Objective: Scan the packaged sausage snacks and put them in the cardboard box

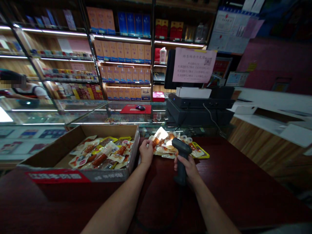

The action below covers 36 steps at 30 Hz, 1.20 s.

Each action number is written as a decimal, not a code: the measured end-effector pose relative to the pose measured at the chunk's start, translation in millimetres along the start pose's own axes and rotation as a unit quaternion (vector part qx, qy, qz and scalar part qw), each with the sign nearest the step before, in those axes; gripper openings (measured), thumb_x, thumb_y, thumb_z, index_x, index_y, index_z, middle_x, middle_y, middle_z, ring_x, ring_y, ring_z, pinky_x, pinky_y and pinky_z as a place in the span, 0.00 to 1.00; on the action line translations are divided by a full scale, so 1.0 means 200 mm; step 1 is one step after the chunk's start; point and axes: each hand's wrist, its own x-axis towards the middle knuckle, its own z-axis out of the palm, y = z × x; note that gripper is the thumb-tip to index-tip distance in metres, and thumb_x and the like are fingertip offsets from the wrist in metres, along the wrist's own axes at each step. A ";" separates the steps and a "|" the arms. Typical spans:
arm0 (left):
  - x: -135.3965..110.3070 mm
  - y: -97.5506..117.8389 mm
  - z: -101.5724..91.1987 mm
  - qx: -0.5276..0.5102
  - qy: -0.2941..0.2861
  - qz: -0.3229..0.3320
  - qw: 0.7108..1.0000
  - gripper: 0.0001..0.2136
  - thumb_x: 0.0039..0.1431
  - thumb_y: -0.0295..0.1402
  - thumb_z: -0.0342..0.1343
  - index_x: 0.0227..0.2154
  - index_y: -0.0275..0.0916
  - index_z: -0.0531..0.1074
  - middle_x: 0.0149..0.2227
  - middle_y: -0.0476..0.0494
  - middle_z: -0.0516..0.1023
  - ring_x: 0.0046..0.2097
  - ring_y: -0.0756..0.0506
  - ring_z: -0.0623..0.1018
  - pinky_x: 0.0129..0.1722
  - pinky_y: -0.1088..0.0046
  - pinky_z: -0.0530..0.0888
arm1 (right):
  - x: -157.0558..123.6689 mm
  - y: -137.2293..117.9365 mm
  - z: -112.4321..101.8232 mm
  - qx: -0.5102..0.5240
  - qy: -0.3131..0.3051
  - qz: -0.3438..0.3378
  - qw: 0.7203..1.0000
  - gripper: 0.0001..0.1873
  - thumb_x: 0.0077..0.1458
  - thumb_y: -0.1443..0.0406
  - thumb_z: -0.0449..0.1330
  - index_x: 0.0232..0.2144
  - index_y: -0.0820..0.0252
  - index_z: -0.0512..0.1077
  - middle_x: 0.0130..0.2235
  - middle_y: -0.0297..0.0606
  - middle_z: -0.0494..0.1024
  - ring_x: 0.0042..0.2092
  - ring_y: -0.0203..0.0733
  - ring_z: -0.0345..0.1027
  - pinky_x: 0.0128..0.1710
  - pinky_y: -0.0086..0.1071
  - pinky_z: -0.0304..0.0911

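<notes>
My right hand [189, 167] is wrapped round the handle of a black barcode scanner [181, 151], its head tipped toward the packets in front. A white light from the scanner falls on a clear vacuum-packed snack [159, 136] with reddish-brown food inside. My left hand [146, 152] pinches that packet by its near-left edge and tilts it up. Behind and under it lies a pile of similar snack packets [168, 149], one with a yellow border at the right. An open cardboard box [133, 162] to the left holds several more snack packets [104, 154].
The scanner's cable [179, 204] runs down the dark red table [219, 182]. Behind stand a monitor with a pink notice [193, 65], a black till [200, 112] and a mouse [140, 107] on a red mat. A person [26, 87] is at the far left, near stocked shelves [122, 74].
</notes>
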 end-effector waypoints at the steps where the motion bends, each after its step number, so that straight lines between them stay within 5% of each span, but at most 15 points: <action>1: 0.00 0.00 0.00 0.000 0.000 0.000 1.000 0.08 0.50 0.36 0.49 0.22 0.37 0.67 0.23 0.50 0.70 0.29 0.49 0.70 0.33 0.74 0.67 | 0.00 0.00 0.00 -0.001 0.002 0.001 1.000 0.15 0.41 0.58 0.65 0.30 0.62 0.70 0.20 0.31 0.73 0.18 0.34 0.65 0.17 0.29 0.65; 8: -0.02 0.03 -0.01 -0.002 -0.003 -0.001 1.000 0.08 0.50 0.36 0.50 0.22 0.38 0.66 0.23 0.50 0.70 0.29 0.49 0.71 0.33 0.75 0.67 | -0.01 -0.01 0.01 -0.013 0.002 0.009 1.000 0.15 0.40 0.58 0.65 0.28 0.63 0.71 0.20 0.32 0.73 0.18 0.35 0.65 0.17 0.29 0.64; 15: 0.03 0.29 -0.10 0.029 -0.018 0.031 0.999 0.07 0.51 0.33 0.49 0.22 0.38 0.68 0.24 0.50 0.72 0.29 0.49 0.71 0.33 0.76 0.66 | -0.05 -0.04 0.06 -0.006 0.005 0.031 0.999 0.16 0.38 0.59 0.66 0.30 0.63 0.71 0.20 0.32 0.73 0.19 0.35 0.66 0.18 0.28 0.64; 21: 0.18 0.46 -0.39 0.080 0.040 0.043 0.995 0.07 0.50 0.34 0.50 0.23 0.37 0.69 0.24 0.50 0.73 0.30 0.49 0.71 0.33 0.75 0.65 | -0.11 -0.14 0.22 -0.019 -0.092 0.057 0.994 0.16 0.40 0.59 0.65 0.31 0.63 0.70 0.21 0.33 0.73 0.19 0.34 0.66 0.19 0.28 0.64; 29: 0.26 0.34 -0.84 0.198 0.143 0.016 0.970 0.08 0.49 0.36 0.50 0.23 0.38 0.69 0.24 0.49 0.72 0.29 0.47 0.71 0.33 0.73 0.65 | -0.16 -0.15 0.50 -0.027 -0.220 0.063 0.973 0.16 0.42 0.60 0.63 0.33 0.63 0.68 0.21 0.31 0.72 0.18 0.35 0.65 0.18 0.29 0.63; 36: 0.25 0.27 -0.95 0.322 0.194 0.058 0.925 0.09 0.48 0.29 0.51 0.34 0.39 0.71 0.39 0.42 0.72 0.43 0.42 0.71 0.44 0.64 0.66 | -0.18 -0.11 0.60 -0.029 -0.261 0.070 0.962 0.15 0.41 0.61 0.62 0.33 0.63 0.68 0.21 0.31 0.72 0.17 0.34 0.65 0.17 0.28 0.61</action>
